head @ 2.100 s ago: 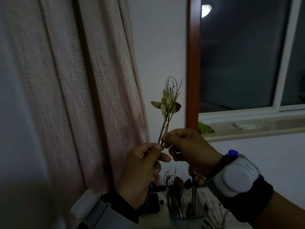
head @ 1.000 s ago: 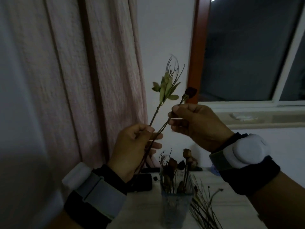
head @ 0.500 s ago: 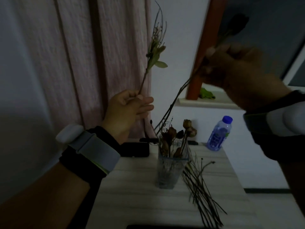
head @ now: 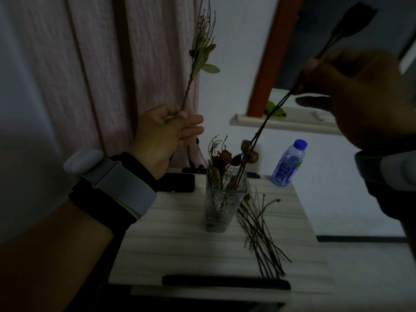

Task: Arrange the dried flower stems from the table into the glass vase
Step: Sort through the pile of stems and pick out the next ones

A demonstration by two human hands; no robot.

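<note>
Over the surface: both hands up, one stem each, vase below between them.
Surface [head: 180,239]: pale wood-grain top, dim light.
Glass vase [head: 225,199]: upright near the middle, already holding several dried blooms.
Right hand [head: 360,97]: high and right, blurred; fingers [head: 313,102] pinch a long dark-headed stem [head: 276,109] partway up.
Stem angle: slants down-left, lower end at the vase mouth among the blooms (can't tell whether it is inside the glass or just above the rim).
Why held so: my read, a high pinch lets the thin end be steered into a crowded opening without crushing the head.
Left hand [head: 166,136]: thumb and forefinger clamp a leafy sprig [head: 200,52] near its base, other fingers stretched out loose.
Why held so: sprig is upright and off to the left, well apart from the vase, likely parked clear until its turn.
Loose stems [head: 258,233]: bundle lying flat just right of the vase, touching its base, so plenty left to arrange.
Also there: water bottle [head: 288,165] at the far right corner, dark phone [head: 177,182] behind the left wrist.
Risk: brittle stems, tall narrow vase, a sideways shove could tip it.
</note>
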